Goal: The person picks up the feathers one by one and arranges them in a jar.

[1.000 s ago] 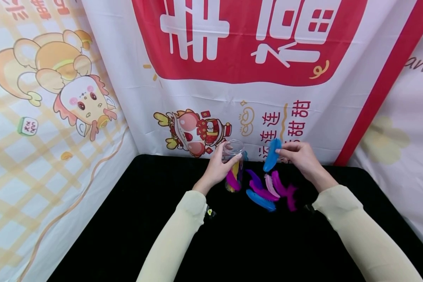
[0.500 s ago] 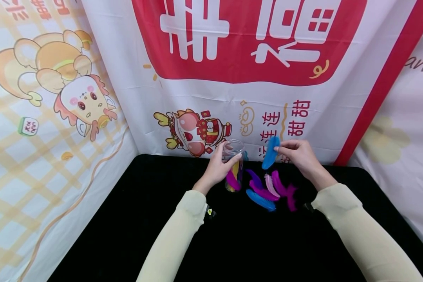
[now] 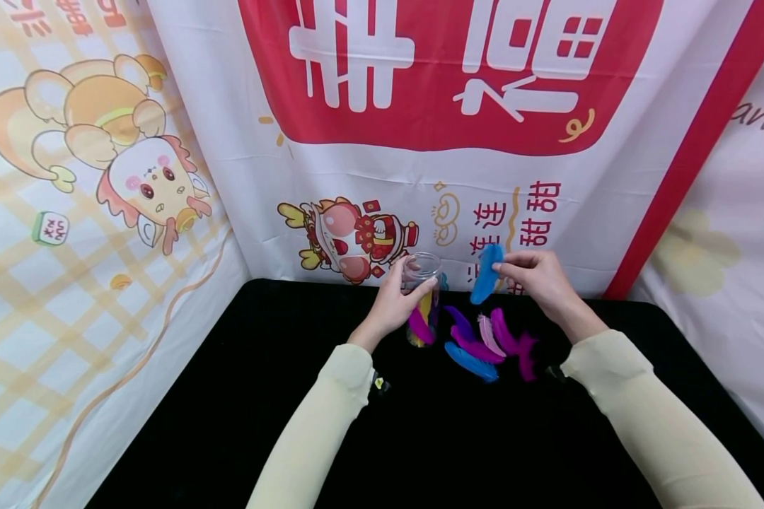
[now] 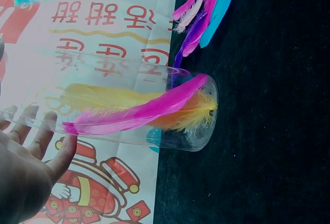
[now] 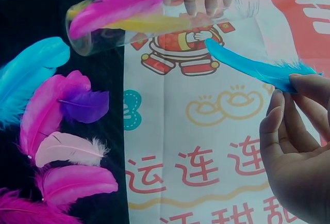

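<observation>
My left hand (image 3: 391, 302) grips a clear jar (image 4: 129, 74) near its open mouth, thumb on one side and fingers round the other. Inside it are a magenta feather (image 4: 139, 111) and a yellow feather (image 4: 103, 97); the jar stands upright on the black table (image 3: 280, 396). To the right of the jar's mouth and apart from it, my right hand (image 3: 541, 279) pinches a blue feather (image 3: 487, 274) between thumb and fingertips. In the right wrist view the held feather (image 5: 252, 69) points toward the jar.
Right of the jar several loose feathers lie on the table: a blue feather (image 3: 471, 362), a purple feather (image 3: 461, 323), a pale pink feather (image 3: 489, 336) and magenta feathers (image 3: 503, 331). A printed cloth (image 3: 331, 170) hangs right behind the table's back edge.
My right hand has shifted slightly left and up with the blue feather, a little closer to the jar. The left hand and jar have stayed still.
</observation>
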The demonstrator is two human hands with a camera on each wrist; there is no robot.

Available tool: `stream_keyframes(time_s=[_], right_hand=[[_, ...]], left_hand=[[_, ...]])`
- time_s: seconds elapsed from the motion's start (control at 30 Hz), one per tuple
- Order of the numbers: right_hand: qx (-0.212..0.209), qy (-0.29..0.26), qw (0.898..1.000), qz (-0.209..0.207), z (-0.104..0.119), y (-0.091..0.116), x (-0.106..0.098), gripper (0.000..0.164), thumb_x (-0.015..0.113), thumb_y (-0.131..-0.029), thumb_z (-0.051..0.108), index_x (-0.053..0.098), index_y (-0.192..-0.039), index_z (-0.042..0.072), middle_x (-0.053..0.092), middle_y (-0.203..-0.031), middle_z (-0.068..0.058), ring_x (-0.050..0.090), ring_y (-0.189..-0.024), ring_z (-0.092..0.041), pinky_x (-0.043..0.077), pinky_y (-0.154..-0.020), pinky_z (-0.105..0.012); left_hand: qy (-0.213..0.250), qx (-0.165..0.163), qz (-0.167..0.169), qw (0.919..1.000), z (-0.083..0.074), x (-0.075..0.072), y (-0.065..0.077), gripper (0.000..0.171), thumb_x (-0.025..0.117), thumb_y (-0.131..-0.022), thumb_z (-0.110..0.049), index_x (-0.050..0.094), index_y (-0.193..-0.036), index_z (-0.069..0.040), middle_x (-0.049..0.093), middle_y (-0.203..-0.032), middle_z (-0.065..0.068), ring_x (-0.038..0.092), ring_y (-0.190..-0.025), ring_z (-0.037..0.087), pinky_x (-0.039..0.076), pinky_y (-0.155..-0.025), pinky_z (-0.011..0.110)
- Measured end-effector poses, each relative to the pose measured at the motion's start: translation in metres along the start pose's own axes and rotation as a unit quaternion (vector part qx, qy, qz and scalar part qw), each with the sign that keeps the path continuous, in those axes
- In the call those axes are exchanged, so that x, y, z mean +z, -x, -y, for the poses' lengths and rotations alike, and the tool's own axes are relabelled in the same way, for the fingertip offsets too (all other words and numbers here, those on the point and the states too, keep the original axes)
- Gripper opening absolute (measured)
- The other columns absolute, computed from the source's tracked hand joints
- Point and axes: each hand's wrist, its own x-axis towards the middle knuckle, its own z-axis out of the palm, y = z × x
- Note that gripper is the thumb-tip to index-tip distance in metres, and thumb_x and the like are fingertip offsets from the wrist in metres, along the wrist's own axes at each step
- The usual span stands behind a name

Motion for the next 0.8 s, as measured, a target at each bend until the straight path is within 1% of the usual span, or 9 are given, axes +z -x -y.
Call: stream_keyframes(time_s=[0.07, 0.23, 0.37, 0.5, 0.67, 0.8], right_hand=[[-0.002, 0.0, 1.0, 0.0, 0.001, 0.0, 0.0, 0.043, 0.078, -0.094, 0.028, 0.071, -0.117, -0.007, 0.075, -0.089, 0.011, 0.063, -0.086, -0.011, 0.053, -0.071, -0.025], [-0.011, -0.003, 1.0, -0.002, 0.002, 0.0, 0.001, 0.041, 0.077, -0.094, 0.027, 0.072, -0.116, -0.007, 0.075, -0.089, 0.008, 0.062, -0.083, -0.01, 0.053, -0.07, -0.024], [-0.017, -0.005, 1.0, -0.004, 0.005, -0.001, 0.002, 0.04, 0.077, -0.094, 0.027, 0.072, -0.115, -0.007, 0.076, -0.09, 0.007, 0.064, -0.083, -0.01, 0.055, -0.072, -0.024], [-0.021, -0.006, 1.0, -0.004, 0.007, -0.001, 0.002, 0.041, 0.077, -0.094, 0.027, 0.071, -0.116, -0.007, 0.076, -0.089, 0.008, 0.065, -0.082, -0.009, 0.056, -0.073, -0.025], [-0.029, -0.012, 0.999, -0.004, 0.009, -0.002, 0.003, 0.041, 0.077, -0.094, 0.025, 0.071, -0.116, -0.009, 0.076, -0.086, 0.006, 0.064, -0.076, -0.009, 0.055, -0.07, -0.025], [-0.039, -0.01, 0.999, -0.004, 0.011, -0.002, 0.003, 0.038, 0.077, -0.094, 0.025, 0.072, -0.113, -0.007, 0.075, -0.083, 0.004, 0.064, -0.073, -0.01, 0.053, -0.069, -0.025]], left_hand=[[-0.001, -0.001, -0.001, 1.0, 0.0, 0.0, 0.0, 0.069, 0.066, -0.098, -0.05, 0.037, -0.153, -0.019, 0.049, -0.146, 0.007, 0.051, -0.13, 0.02, 0.048, -0.106, 0.042], [0.001, 0.001, 0.0, 1.0, 0.0, 0.0, 0.0, 0.069, 0.066, -0.098, -0.049, 0.037, -0.153, -0.018, 0.049, -0.146, 0.008, 0.051, -0.13, 0.02, 0.048, -0.106, 0.043], [0.004, 0.001, 0.001, 1.0, 0.0, 0.0, 0.0, 0.069, 0.065, -0.098, -0.05, 0.036, -0.153, -0.018, 0.05, -0.145, 0.009, 0.051, -0.13, 0.02, 0.048, -0.106, 0.043], [0.003, -0.004, 0.0, 1.0, 0.0, 0.0, 0.0, 0.07, 0.065, -0.098, -0.05, 0.036, -0.153, -0.019, 0.05, -0.144, 0.007, 0.051, -0.13, 0.021, 0.048, -0.106, 0.043], [0.0, -0.008, 0.0, 1.0, 0.0, 0.0, 0.0, 0.071, 0.065, -0.098, -0.051, 0.036, -0.153, -0.019, 0.05, -0.145, 0.006, 0.05, -0.131, 0.021, 0.048, -0.106, 0.043], [-0.001, -0.009, 0.0, 1.0, 0.0, 0.001, 0.0, 0.07, 0.065, -0.098, -0.051, 0.036, -0.153, -0.019, 0.05, -0.145, 0.005, 0.05, -0.131, 0.021, 0.048, -0.107, 0.043]])
